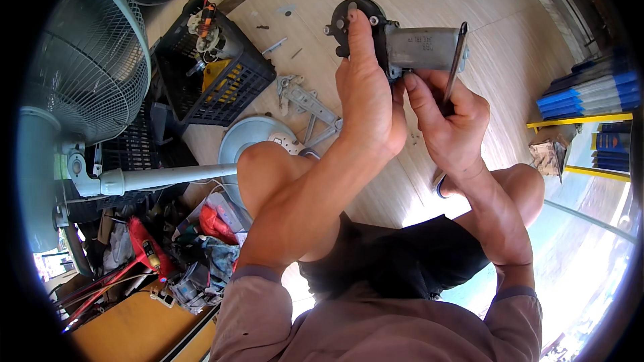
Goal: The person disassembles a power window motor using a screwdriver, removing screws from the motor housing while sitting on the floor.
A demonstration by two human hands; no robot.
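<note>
Out in front of me, my left hand (369,104) grips a small electric motor (424,48) with a grey cylindrical body and a round black gear housing (371,12). The left thumb presses on the housing; the other fingers are mostly hidden behind it. Under the motor body, my right hand (456,121) has its thumb and forefinger pinched close to where grey meets black. Whether something tiny lies in that pinch is hidden. A thin dark rod, apparently a screwdriver (459,60), is tucked in the same hand and points upward past the motor's end.
Left of my arms stand a fan (94,60) with its round base (235,141) and a black crate (225,97) of parts. A metal bracket (310,103) and small pieces lie on the floor. Clutter (208,255) fills the lower left. A yellow-edged shelf (583,121) holds blue packs, right.
</note>
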